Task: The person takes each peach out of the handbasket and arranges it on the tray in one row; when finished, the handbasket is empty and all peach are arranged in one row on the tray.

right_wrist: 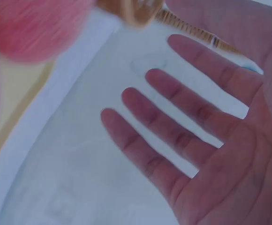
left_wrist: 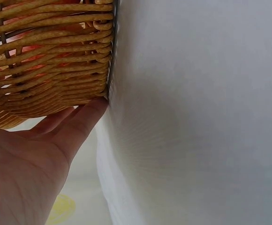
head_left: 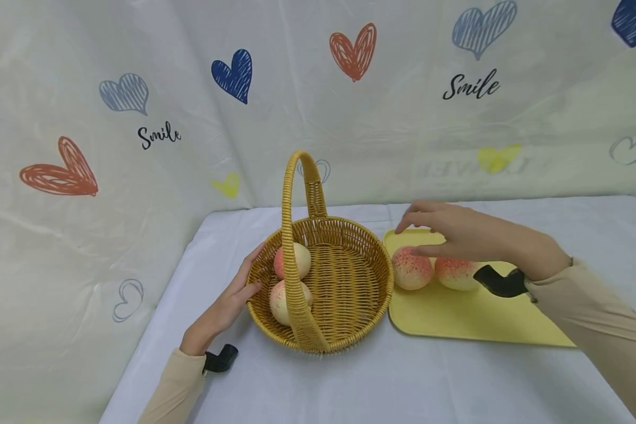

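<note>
Two peaches (head_left: 291, 301) lie in the left part of a woven basket (head_left: 352, 282) with a tall arched handle. My left hand (head_left: 237, 294) holds the basket's left side, its thumb over the rim and its fingers along the outside wall. In the left wrist view those fingers (left_wrist: 86, 119) reach to the basket's bottom edge. On a yellow tray (head_left: 471, 318) lie two more peaches (head_left: 413, 269), pink on top. My right hand (head_left: 450, 227) is over them with nothing in it; its fingers (right_wrist: 173, 136) are spread in the right wrist view.
The tray stands close against the basket's right side. A white cloth (head_left: 403, 377) covers the table. Behind it hangs a pale sheet (head_left: 297, 76) printed with hearts and words. The basket's handle (head_left: 291, 235) arches high over its middle.
</note>
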